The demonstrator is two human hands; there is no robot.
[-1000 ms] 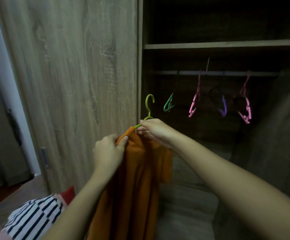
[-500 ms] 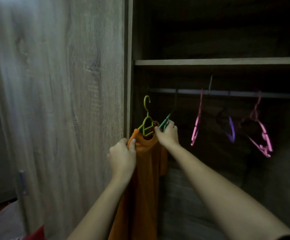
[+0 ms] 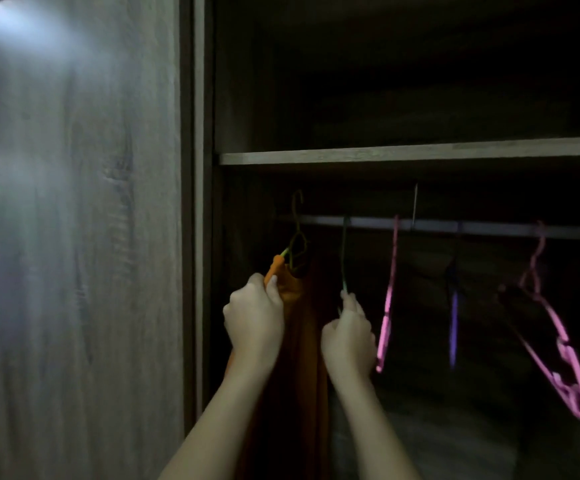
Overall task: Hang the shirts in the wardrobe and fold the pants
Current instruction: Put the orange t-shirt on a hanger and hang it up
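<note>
An orange shirt (image 3: 295, 341) hangs on a green hanger (image 3: 297, 244) at the left end of the wardrobe rail (image 3: 482, 228). The hanger's hook is level with the rail; whether it rests on the rail I cannot tell in the dark. My left hand (image 3: 254, 317) grips the shirt's left shoulder over the hanger's end. To the right of the shirt, my right hand (image 3: 349, 336) is closed around the lower end of a teal hanger (image 3: 344, 258) that hangs from the rail.
Further right on the rail hang a pink hanger (image 3: 387, 306), a purple hanger (image 3: 453, 317) and a tilted pink hanger (image 3: 555, 337). A shelf (image 3: 402, 155) runs above the rail. The wardrobe's wooden door (image 3: 74, 237) fills the left.
Both hands have lifted the shirt on its hanger up and into the wardrobe, to rail height. My right hand has left the shirt's collar and taken the teal hanger. The view has tilted upward.
</note>
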